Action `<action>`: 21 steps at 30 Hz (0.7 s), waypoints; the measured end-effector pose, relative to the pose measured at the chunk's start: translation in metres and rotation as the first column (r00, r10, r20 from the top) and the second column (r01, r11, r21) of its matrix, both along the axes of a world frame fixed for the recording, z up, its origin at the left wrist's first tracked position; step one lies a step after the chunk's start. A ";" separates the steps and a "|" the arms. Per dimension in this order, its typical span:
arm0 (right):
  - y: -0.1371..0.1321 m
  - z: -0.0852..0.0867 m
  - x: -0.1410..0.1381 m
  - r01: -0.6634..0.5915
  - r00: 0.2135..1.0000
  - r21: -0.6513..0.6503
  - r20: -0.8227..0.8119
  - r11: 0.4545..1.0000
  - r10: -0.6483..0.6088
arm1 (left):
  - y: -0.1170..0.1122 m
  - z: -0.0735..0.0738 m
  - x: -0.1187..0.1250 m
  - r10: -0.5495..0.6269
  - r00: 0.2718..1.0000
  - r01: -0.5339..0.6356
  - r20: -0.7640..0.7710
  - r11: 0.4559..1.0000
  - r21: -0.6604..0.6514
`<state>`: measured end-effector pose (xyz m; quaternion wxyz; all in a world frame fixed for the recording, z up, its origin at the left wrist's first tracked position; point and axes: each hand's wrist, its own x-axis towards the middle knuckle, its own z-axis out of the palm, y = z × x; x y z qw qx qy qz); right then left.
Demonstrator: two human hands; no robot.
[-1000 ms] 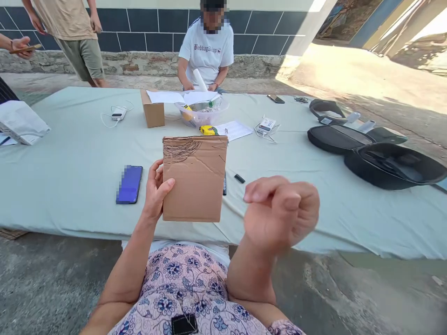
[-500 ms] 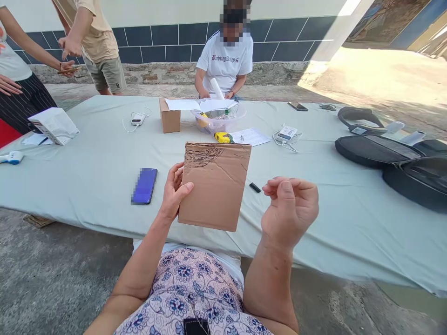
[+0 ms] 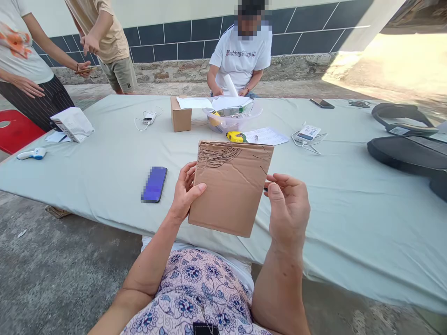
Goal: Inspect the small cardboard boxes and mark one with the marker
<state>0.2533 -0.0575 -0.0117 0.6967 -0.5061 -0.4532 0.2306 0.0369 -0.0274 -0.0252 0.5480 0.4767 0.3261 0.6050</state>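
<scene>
Upright above the near side of the table is a flat piece of brown cardboard (image 3: 230, 190), with dark, thin, hair-like lines over its upper left corner and a few at the upper right. My left hand (image 3: 186, 190) grips its left edge, thumb on the front and fingers behind. Just off the right edge is my right hand (image 3: 288, 204), fingers curled and thumb brought toward them; anything fine between the tips is too small to make out. A small black object (image 3: 266, 189) shows partly between the cardboard and those fingertips.
A phone (image 3: 154, 184) lies left of the cardboard. Beyond it are a yellow tape measure (image 3: 236, 137), a printed sheet (image 3: 267, 136), a plastic basin (image 3: 233, 122) and a small cardboard box (image 3: 181, 118). Black cases (image 3: 412, 151) lie right. One person sits opposite; two stand at left.
My right hand has come left, close to the cardboard's right edge, and its pinch looks looser. My left hand still holds the cardboard. The whole view has shifted, so things appear farther right.
</scene>
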 end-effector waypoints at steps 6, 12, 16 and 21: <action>0.001 -0.002 0.000 0.008 0.999 -0.038 0.038 0.999 -0.007 | -0.003 0.002 0.000 -0.008 1.000 0.008 -0.002 1.000 0.004; 0.000 -0.001 -0.002 0.025 0.996 -0.062 0.081 0.998 -0.020 | -0.001 0.000 -0.001 -0.007 1.000 0.007 0.009 1.000 -0.004; 0.000 -0.001 -0.004 0.033 0.996 -0.067 0.091 0.997 -0.026 | 0.001 -0.004 0.000 -0.015 1.000 0.015 0.003 1.000 -0.008; 0.004 -0.007 -0.002 -0.042 0.996 -0.091 0.070 0.995 0.048 | 0.002 -0.004 -0.001 -0.006 1.000 0.006 0.000 1.000 -0.005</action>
